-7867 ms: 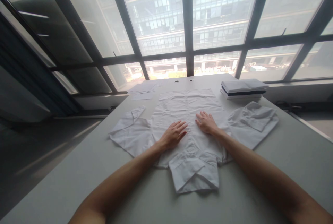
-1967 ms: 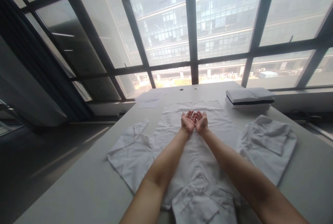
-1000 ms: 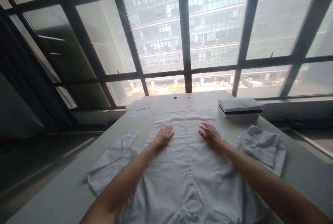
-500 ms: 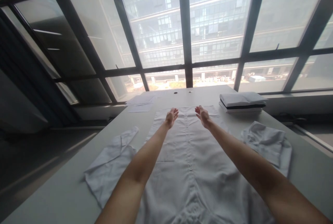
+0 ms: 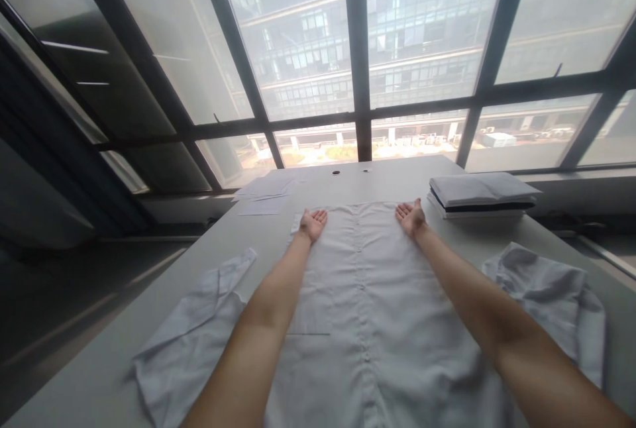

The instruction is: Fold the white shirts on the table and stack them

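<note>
A white button-front shirt lies spread on the table, its hem at the far end and a row of buttons down the middle. Its sleeves rest out to both sides, the right one bunched. My left hand is at the far left corner of the hem, palm turned up and fingers apart. Over the far right corner, my right hand is likewise open, palm up. Neither hand grips anything; whether they touch the cloth I cannot tell. My forearms cover parts of the shirt's sides.
Loose paper sheets lie at the table's far left. At the far right stands a stack of books or folded cloth, white with a dark layer. The white table reaches toward large framed windows, with a dark curtain at left.
My hands have moved apart along the hem, the left one leftward and the right one rightward, and their palms have turned upward. The view has shifted slightly closer.
</note>
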